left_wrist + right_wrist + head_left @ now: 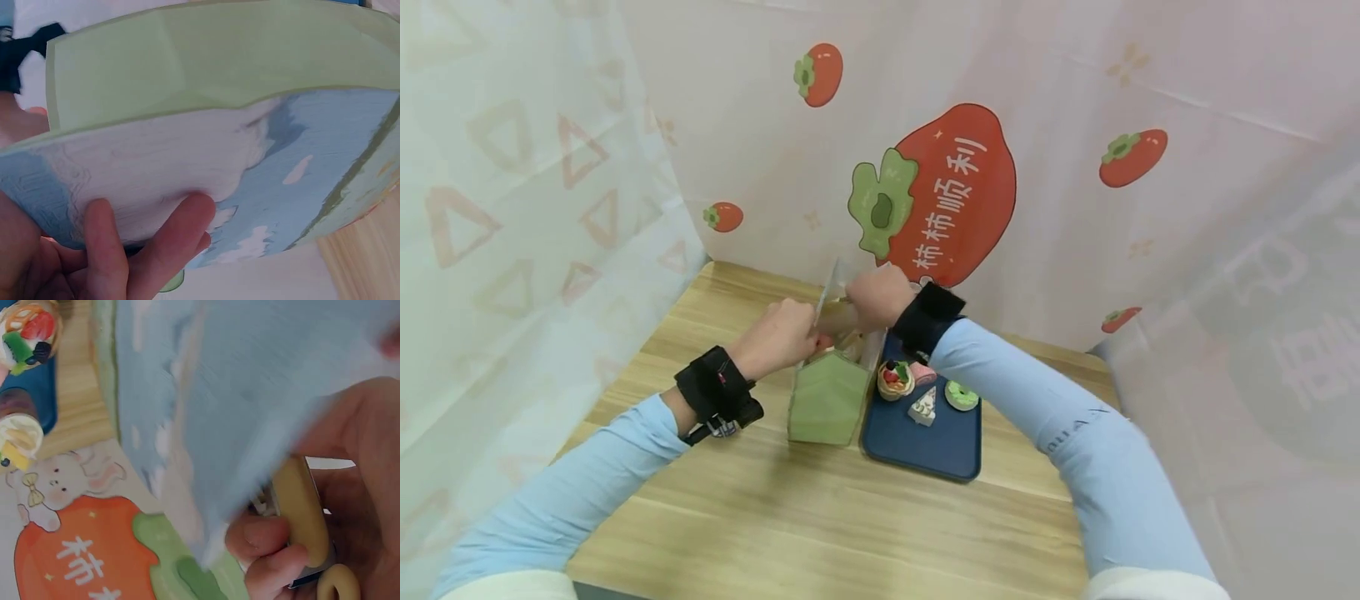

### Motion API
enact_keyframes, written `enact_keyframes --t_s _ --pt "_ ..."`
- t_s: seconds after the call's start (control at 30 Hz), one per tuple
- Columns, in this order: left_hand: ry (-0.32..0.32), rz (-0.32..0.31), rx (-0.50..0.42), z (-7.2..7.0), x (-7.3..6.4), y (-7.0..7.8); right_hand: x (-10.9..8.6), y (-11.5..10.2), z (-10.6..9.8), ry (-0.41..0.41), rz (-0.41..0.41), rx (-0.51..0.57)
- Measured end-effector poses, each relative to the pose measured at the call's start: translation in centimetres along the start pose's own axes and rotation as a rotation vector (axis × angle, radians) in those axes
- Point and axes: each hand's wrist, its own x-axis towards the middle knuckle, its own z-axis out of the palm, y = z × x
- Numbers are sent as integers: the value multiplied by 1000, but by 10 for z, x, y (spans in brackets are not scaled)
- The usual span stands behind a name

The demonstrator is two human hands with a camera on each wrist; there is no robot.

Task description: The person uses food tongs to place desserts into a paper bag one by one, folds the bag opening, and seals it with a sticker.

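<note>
A paper bag (827,400) with a plain green side and a painted blue-and-white panel (169,162) stands left of the tray. Its upper part is between the hands; small red and cream items show inside. My left hand (781,337) holds the bag near its top, with fingers (178,240) bent against the painted panel; its thumb is hidden. Across the bag, my right hand (880,296) grips a yellow tool (303,512) with metal parts and a yellow loop at its end, close to the panel's blurred edge. The tool's exact kind is unclear.
Beside the bag lies a dark blue tray (917,450) on the wooden table (820,533). It carries a fruit tart (895,380), a pink piece (922,372), a cake slice (922,407) and a green doughnut (961,395). Printed curtains (1060,250) close off the back and sides.
</note>
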Motion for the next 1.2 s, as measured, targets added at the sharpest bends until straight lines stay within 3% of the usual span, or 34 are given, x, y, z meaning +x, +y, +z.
enact_keyframes --t_s 0.13,0.27,0.47,0.63,0.8,0.93,1.2 --pt "19 -4 5 0 -1 -3 -29 20 -28 -59 64 93" --pt "29 2 19 1 3 -2 -66 41 -49 -61 147 186" --pt "14 27 -12 3 10 3 -130 66 -43 47 161 298" --pt "10 30 -37 2 9 2 -179 76 -19 180 207 382" --pt "15 3 5 -7 5 -1 -209 80 14 283 244 431" --pt "0 -6 16 -9 4 -1 -226 81 47 267 304 491" --pt "-22 -5 14 -2 4 -2 -250 72 129 144 355 634"
